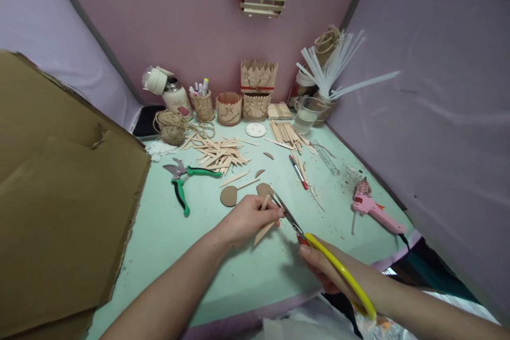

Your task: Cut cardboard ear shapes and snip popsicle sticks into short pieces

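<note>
My left hand [253, 218] is closed, pinching a pale wooden craft stick [263, 234] with a pointed end, above the front middle of the table. A second end of wood sticks up past the fingers; whether it is the same piece I cannot tell. My right hand [321, 265] grips a pair of scissors [338, 270] with long yellow handles. Their blades point up and left, close beside my left fingertips. Just beyond my left hand lie a brown cardboard disc [228, 196] and a partly hidden, cut cardboard disc [263, 189].
Green pruning shears [181, 174] lie left, near a heap of cut sticks [221, 154] and twine [172, 126]. A pink glue gun [376, 211] rests right. A red marker [298, 172] lies mid-table. Stick-covered pots [229, 109] and a water cup [306, 119] stand behind. Cardboard [67, 191] blocks the left.
</note>
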`<state>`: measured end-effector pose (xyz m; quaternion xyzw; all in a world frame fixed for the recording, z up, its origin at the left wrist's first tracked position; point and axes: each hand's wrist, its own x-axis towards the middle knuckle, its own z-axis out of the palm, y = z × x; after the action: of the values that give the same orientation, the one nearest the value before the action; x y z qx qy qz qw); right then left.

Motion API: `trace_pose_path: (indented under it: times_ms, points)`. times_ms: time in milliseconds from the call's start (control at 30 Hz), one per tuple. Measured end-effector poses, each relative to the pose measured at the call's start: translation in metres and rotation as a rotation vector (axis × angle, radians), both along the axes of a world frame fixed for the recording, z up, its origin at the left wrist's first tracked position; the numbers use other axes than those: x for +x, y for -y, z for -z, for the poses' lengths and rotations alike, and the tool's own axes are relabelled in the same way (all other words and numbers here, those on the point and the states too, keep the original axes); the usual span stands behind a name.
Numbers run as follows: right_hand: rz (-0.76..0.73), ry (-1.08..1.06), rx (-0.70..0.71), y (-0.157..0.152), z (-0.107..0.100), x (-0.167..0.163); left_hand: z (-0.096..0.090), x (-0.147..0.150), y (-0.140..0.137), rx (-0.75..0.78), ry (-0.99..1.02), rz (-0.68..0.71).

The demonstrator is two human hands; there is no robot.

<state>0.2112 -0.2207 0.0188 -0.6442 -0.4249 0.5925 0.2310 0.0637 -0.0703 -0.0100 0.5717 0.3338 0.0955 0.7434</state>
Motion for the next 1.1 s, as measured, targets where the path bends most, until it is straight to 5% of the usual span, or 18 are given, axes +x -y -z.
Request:
trace_pose_path:
  times_ms: [633, 933, 1100]
  points:
    - [0.218, -0.03, -0.176, 0.027, 0.004, -0.016, 0.006, 0.005, 0.011, -0.158, -0.009, 0.112]
    - [0.373, -0.094, 0.222, -0.043, 0.013, 0.0, -0.012, -0.005, -0.013, -0.112, 0.362, -0.238]
    - [0.348, -0.376, 0.31, -0.093, 0.023, -0.017, -0.006, -0.007, -0.026, -0.194, 0.495, -0.48]
